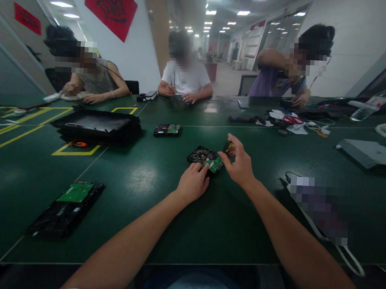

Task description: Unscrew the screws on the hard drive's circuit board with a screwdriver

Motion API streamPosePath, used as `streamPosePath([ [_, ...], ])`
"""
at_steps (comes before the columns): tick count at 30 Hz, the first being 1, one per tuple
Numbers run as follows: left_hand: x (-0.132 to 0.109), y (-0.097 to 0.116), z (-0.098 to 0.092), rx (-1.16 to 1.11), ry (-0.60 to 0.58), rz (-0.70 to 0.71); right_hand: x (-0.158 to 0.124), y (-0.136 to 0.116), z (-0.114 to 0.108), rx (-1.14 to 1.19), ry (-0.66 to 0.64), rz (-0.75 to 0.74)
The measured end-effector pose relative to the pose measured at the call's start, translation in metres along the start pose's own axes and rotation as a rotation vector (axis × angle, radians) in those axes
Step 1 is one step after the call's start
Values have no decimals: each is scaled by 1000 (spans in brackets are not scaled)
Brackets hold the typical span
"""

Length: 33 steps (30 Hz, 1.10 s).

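A black hard drive (199,154) with a green circuit board (215,164) on its near right part lies on the table in front of me. My left hand (193,181) grips its near edge, with the fingertips on the drive beside the board. Just right of the drive, my right hand (239,162) is closed around a black and yellow screwdriver (227,146), its handle pinched between thumb and fingers. The tip of the screwdriver is too small to make out.
Other hard drives lie at the near left (67,209) and farther back (167,130). Stacked black trays (97,124) stand at left, beside an orange-handled tool (78,144). A grey box (370,153) and a blurred-out device (319,209) are at right. Three people sit opposite.
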<state>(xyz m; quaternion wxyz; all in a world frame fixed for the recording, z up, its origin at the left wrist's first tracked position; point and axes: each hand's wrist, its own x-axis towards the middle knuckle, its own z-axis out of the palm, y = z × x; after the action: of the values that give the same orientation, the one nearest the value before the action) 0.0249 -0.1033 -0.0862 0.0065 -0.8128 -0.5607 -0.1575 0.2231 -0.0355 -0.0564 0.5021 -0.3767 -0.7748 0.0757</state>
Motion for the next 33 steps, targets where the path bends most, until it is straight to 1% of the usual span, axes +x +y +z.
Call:
streamPosePath([
  [3, 0, 0, 1, -5, 2, -8, 0, -3, 0, -7, -4, -2],
  [7, 0, 0, 0, -7, 6, 0, 0, -3, 0, 44, -34, 3],
  [13, -1, -1, 1, 9, 24, 9, 1, 0, 0, -35, 29, 17],
  [16, -1, -1, 2, 4, 26, 16, 0, 0, 0, -37, 11, 5],
  [21, -1, -1, 1, -3, 19, 16, -1, 1, 2, 25, -26, 4],
  [26, -1, 0, -2, 0, 7, 9, 0, 2, 1, -49, 16, 26],
  [30, -1, 0, -2, 0, 1, 5, 0, 1, 1, -86, 13, -6],
  [33, 0, 0, -1, 0, 6, 4, -1, 0, 2, -49, 0, -18],
])
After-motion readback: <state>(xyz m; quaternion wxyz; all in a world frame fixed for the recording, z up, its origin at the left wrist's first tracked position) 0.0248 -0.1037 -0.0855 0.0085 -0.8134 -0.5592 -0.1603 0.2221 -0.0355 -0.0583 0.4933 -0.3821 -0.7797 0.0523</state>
